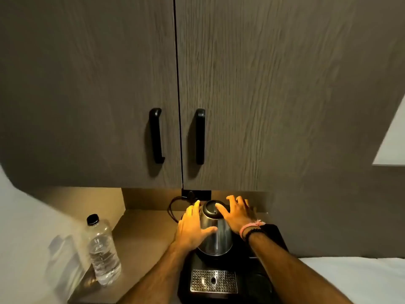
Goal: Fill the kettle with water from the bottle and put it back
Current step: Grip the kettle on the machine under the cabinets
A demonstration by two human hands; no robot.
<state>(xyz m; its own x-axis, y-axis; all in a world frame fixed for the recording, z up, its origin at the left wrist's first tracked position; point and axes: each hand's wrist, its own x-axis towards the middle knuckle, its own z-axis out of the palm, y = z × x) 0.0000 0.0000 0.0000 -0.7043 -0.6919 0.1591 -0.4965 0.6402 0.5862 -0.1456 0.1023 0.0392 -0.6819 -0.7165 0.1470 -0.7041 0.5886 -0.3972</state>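
Observation:
A steel kettle (215, 240) with a black lid (210, 208) stands on a black tray (258, 279) under the cabinets. My left hand (190, 229) is pressed against the kettle's left side, fingers curved round it and thumb across the front. My right hand (236, 213) hovers at the kettle's right, fingers spread, with the thumb touching the lid. The kettle's handle is hidden behind that hand. A clear plastic bottle (103, 249) with a black cap stands upright on the counter to the left, partly filled with water and untouched.
Dark wooden cabinet doors with two black handles (156, 134) (199, 136) hang low over the counter. A black cord (173, 207) runs to a wall socket (196, 194) behind the kettle. A perforated metal grate (213, 281) lies at the tray's front.

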